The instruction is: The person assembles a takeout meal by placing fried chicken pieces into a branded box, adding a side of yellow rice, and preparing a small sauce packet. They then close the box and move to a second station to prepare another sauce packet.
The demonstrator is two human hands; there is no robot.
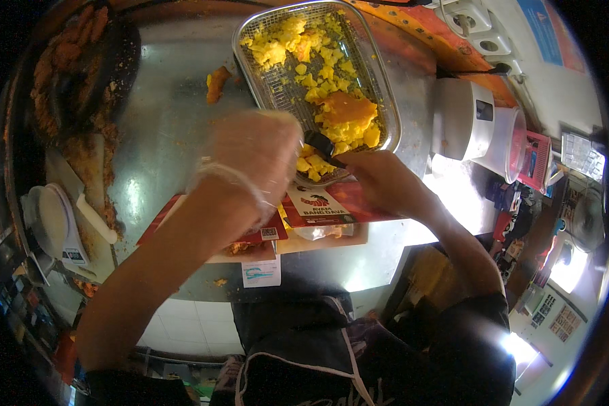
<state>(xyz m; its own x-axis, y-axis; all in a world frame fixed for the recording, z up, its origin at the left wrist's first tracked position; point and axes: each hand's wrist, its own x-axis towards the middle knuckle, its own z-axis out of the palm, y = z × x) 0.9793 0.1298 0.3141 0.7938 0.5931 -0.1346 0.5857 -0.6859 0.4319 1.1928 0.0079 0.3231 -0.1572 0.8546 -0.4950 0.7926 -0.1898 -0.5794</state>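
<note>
My left hand (pixel 257 149), in a clear plastic glove, is over the near left side of a metal tray (pixel 394 101) with a wire rack. Motion blurs it and its fingers are hidden. My bare right hand (pixel 389 181) is closed around a dark utensil at the tray's near edge. The utensil's rounded black end (pixel 319 143) reaches among yellow scrambled egg pieces (pixel 331 71); its exact kind is unclear. A browner egg slab (pixel 348 108) lies among them. Below my hands stand red and white food boxes (pixel 318 203), partly covered by my left arm.
At the left are a dark pan (pixel 125 54) of fried brown pieces, a white-handled knife (pixel 91 213) and a white round-topped scale (pixel 51 216). A fried piece (pixel 218 84) lies left of the tray. White tubs (pixel 463 118) stand at the right. A paper slip (pixel 261 272) hangs near the front.
</note>
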